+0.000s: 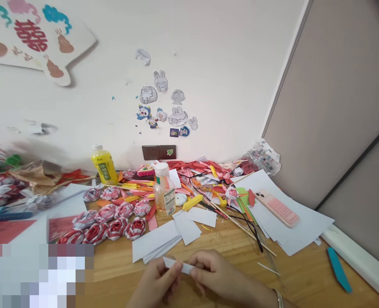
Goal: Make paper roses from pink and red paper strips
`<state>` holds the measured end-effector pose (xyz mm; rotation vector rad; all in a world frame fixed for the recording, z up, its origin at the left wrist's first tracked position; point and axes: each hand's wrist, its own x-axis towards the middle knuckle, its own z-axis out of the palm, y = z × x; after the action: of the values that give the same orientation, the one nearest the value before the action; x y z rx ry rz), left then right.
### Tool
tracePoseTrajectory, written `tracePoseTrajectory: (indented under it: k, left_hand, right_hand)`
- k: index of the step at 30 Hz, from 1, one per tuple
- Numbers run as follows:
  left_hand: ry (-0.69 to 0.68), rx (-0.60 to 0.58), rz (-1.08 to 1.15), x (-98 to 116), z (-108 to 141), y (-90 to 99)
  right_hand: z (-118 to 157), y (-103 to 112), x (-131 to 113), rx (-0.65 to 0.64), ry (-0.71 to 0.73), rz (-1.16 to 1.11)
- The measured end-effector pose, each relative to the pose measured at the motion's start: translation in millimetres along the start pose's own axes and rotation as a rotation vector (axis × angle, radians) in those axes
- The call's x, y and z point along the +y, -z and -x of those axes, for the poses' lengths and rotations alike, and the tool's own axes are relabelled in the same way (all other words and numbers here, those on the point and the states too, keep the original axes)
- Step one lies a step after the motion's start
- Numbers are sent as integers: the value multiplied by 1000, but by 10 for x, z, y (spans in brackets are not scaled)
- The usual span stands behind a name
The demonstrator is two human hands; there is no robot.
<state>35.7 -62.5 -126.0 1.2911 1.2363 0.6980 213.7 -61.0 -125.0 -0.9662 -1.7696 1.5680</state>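
Note:
A narrow folded strip of white paper [186, 268] spans the gap between my two hands above the front of the wooden table. My left hand [159, 280] pinches its left part between thumb and fingers. At the other end, my right hand [213, 270] closes on the strip, thumb toward the near side. Just beyond the hands lies a stack of white paper slips [157, 239], with more loose slips [189, 226] to its right. Rows of red, pink and white paper roses [106, 229] sit to the left of the stack.
A clear bottle [165, 194] and a yellow bottle [105, 166] stand behind the slips. Colourful paper strips [192, 175] and thin sticks heap along the wall. On white sheets [292, 239] at right rests a pink phone [277, 208]. A teal cutter-like object [338, 269] lies at far right.

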Motion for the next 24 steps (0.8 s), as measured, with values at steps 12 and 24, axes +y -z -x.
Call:
tracePoseTrajectory:
  k: [12,24]
  left_hand:
    - [-15,102,3,8,128,21]
    - [-7,195,-101,123,50,71]
  right_hand:
    - [39,27,-2,-39,9,146]
    - [-30,171,-56,119,12,298]
